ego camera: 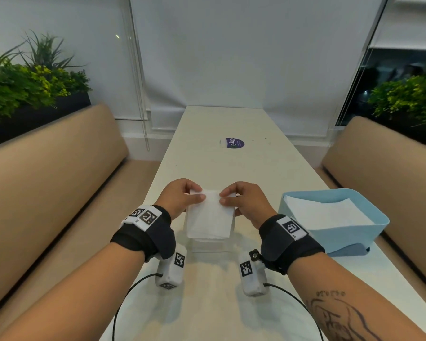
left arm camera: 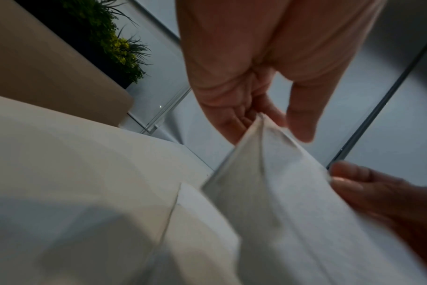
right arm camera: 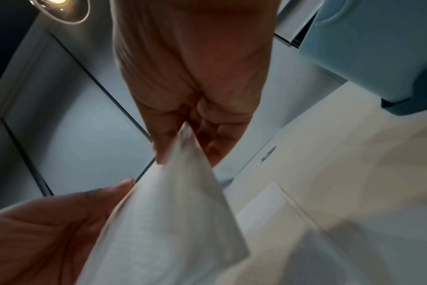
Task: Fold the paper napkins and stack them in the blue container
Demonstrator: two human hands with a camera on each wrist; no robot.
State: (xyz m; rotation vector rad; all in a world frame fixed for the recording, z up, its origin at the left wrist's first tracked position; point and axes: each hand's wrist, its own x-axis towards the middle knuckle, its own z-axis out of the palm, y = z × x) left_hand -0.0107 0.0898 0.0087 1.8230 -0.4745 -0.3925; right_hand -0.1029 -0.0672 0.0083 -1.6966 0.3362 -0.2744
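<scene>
Holding a white paper napkin [ego camera: 209, 217] up by its top edge over the counter [ego camera: 231, 166].
Left hand [ego camera: 180, 196] and right hand [ego camera: 247, 201] each pinch an upper corner, fingers [ego camera: 228, 190] clamped on the paper; what may be a napkin stack [ego camera: 207, 240] lies beneath. More napkins [ego camera: 330, 210] lie in the blue container [ego camera: 342, 239] at right.

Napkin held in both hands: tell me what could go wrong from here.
The left hand and right hand pinch the napkin only at its top edge; pulling apart could tear it or skew the fold. The blue container sits near the table edge, so a nudge while stacking might tip it off.
</scene>
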